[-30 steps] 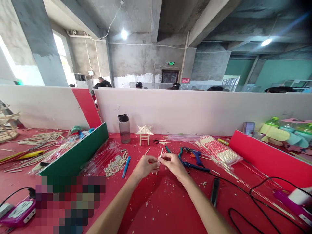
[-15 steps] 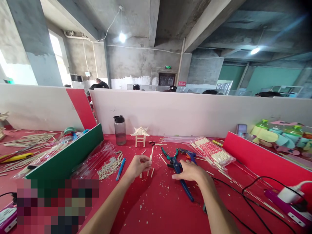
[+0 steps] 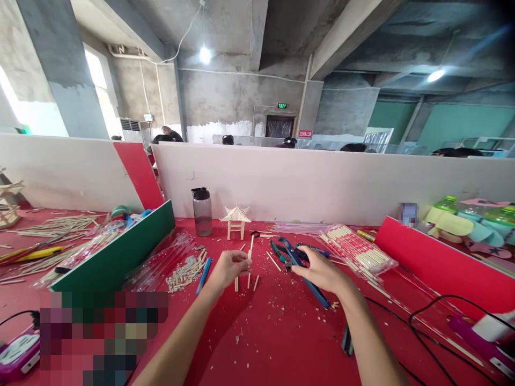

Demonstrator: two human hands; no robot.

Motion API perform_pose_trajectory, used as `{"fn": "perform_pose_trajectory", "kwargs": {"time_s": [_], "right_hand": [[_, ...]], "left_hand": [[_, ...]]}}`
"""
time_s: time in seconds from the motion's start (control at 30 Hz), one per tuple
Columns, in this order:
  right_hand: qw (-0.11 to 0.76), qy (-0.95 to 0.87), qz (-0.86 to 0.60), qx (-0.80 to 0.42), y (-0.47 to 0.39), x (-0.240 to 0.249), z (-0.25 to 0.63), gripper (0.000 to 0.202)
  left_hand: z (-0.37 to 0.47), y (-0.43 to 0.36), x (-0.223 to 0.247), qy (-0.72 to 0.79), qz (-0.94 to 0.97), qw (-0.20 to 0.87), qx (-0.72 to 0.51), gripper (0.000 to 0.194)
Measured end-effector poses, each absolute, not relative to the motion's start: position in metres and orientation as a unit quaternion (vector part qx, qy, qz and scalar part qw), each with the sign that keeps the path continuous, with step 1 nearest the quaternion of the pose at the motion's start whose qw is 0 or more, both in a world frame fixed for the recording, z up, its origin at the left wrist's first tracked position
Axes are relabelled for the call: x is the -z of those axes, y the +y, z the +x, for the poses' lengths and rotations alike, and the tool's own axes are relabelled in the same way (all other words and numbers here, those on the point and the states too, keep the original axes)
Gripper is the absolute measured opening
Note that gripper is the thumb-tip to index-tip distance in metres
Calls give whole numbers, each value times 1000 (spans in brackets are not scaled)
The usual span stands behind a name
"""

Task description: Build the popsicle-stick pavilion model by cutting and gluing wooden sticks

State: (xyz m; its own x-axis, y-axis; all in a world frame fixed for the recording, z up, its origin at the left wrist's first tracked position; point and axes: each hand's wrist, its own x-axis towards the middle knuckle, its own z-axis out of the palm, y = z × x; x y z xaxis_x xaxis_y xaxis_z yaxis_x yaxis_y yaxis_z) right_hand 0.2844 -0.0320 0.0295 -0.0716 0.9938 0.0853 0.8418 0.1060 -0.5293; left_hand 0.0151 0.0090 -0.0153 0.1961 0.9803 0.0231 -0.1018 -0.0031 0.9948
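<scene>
My left hand [image 3: 233, 268] pinches a thin upright wooden stick [image 3: 251, 244] between thumb and fingers. Just below it, short cut sticks [image 3: 256, 283] show on the red table; whether any is joined to the held one I cannot tell. My right hand [image 3: 322, 267] is closed around a blue-handled cutter [image 3: 316, 292], its far end pointing up and left. Green-handled pliers [image 3: 277, 251] lie beside the cutter, partly covered. Behind my left hand stands a small pavilion model [image 3: 236, 221] made of sticks.
A water bottle [image 3: 201, 212] stands near the white partition [image 3: 281, 182]. Left are a blue pen [image 3: 204, 276], a pile of stick pieces [image 3: 187, 272] and a green divider [image 3: 120, 246]. Packaged sticks [image 3: 362, 249], black cables [image 3: 406, 321] and a purple power strip [image 3: 466, 332] lie right.
My right hand has closed on the blue-handled cutter and turned it, shifting its upper end. My left hand still holds the stick. The view has shifted slightly.
</scene>
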Motion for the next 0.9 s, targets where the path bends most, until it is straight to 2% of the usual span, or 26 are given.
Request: {"fn": "perform_pose_trajectory", "kwargs": {"time_s": [0.1,0.23,0.47,0.67,0.9], "right_hand": [[244,-728,-576,-280,-33,-31,276,58],[219,-738,-530,-355,-34,-30,265,55],[179,-745,-538,-352,-37,-26,260,56],[212,-750,-520,-350,-34,-21,256,44],[228,-770,-444,-397,-30,-14,250,42]], "left_hand": [[10,8,12,423,521,568,-477,42],[3,4,3,424,545,570,-445,39],[-1,-1,-7,427,563,583,-401,36],[0,0,-3,432,573,587,-374,34],[1,3,5,440,582,593,-340,33]]}}
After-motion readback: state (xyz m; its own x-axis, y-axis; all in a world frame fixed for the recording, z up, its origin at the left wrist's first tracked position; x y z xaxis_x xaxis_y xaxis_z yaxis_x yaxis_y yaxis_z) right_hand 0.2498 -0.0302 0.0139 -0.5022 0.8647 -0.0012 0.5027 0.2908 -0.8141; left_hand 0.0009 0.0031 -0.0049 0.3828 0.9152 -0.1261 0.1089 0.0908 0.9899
